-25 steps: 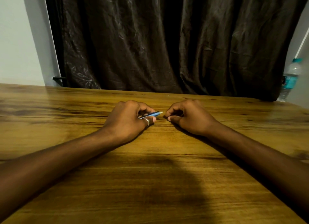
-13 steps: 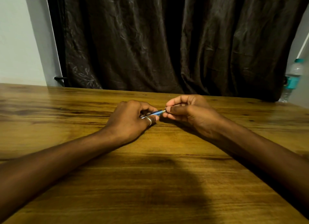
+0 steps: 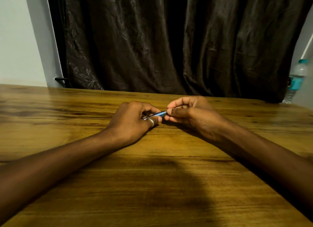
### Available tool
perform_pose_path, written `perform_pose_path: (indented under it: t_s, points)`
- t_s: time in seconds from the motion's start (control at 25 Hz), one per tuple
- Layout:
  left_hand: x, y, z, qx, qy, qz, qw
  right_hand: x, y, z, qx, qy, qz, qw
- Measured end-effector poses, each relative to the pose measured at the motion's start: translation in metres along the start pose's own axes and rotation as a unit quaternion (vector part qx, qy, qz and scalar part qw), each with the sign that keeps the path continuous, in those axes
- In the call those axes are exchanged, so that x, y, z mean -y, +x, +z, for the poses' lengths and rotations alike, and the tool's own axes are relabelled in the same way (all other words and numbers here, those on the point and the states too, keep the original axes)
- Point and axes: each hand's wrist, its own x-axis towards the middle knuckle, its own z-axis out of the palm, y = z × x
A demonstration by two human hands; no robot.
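Observation:
A thin blue pen (image 3: 158, 114) lies between my two hands, just above the wooden table (image 3: 152, 176). My left hand (image 3: 133, 121), with a silver ring on the thumb, grips the pen's left part with curled fingers. My right hand (image 3: 191, 115) pinches the pen's right tip between thumb and forefinger. Most of the pen is hidden inside my left hand. Both forearms rest on the table.
A dark brown curtain (image 3: 169, 40) hangs behind the table's far edge. A plastic water bottle (image 3: 297, 79) with a teal cap and label stands at the far right. A pale wall (image 3: 18, 37) is at the left.
My right hand has lifted from the table, moved left to the pen's tip and pinched it. My left hand has kept its grip on the pen and stayed in place.

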Motion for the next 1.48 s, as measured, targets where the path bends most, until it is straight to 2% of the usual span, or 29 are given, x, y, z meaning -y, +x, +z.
perform_pose_path:
  t_s: [0.64,0.8,0.88,1.0,1.24,1.48]
  points:
    - [-0.006,-0.001,-0.003,-0.007,-0.05,0.011,0.999,0.002,-0.003,0.003,0.043,-0.023,0.006,0.999]
    - [-0.007,-0.001,0.0,-0.009,-0.061,-0.025,0.998,0.009,0.0,-0.003,0.006,-0.02,-0.01,1.0]
    - [-0.009,-0.001,0.002,0.005,-0.107,-0.052,0.993,0.017,0.002,-0.009,-0.032,-0.012,-0.022,0.999]
    - [-0.014,-0.001,0.004,0.045,-0.176,-0.089,0.979,0.022,0.003,-0.008,-0.072,0.021,-0.025,0.997]
    - [-0.039,-0.006,0.012,0.09,-0.288,-0.139,0.943,0.026,-0.005,0.019,-0.08,0.125,0.024,0.989]
    - [-0.055,-0.008,0.011,0.171,-0.433,-0.219,0.858,0.034,-0.008,0.028,-0.124,0.246,0.036,0.961]
